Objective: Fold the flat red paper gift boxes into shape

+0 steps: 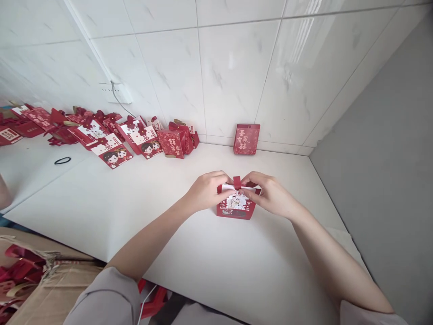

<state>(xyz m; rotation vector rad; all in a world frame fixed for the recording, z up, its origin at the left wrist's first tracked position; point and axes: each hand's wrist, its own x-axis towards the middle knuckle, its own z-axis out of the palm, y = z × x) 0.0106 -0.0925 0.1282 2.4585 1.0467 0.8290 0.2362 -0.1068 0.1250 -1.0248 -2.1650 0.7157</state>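
Note:
A small red gift box [236, 213] with a white panel showing a cartoon couple stands on the white table in front of me. A red ribbon loop [237, 182] sticks up at its top edge. My left hand [213, 189] pinches the top of the box from the left, thumb on the near face and fingers behind. From the right, my right hand [265, 192] grips the same top edge close to the ribbon, with its thumb in front. The box's far side is hidden.
Another red box [246, 139] leans at the tiled wall. Several red and white gift boxes [117, 156] line the back left. A black hair tie [62, 160] lies near them. At lower left is a cardboard carton [64, 284] with red items. Part of another person's arm [3, 193] shows at left.

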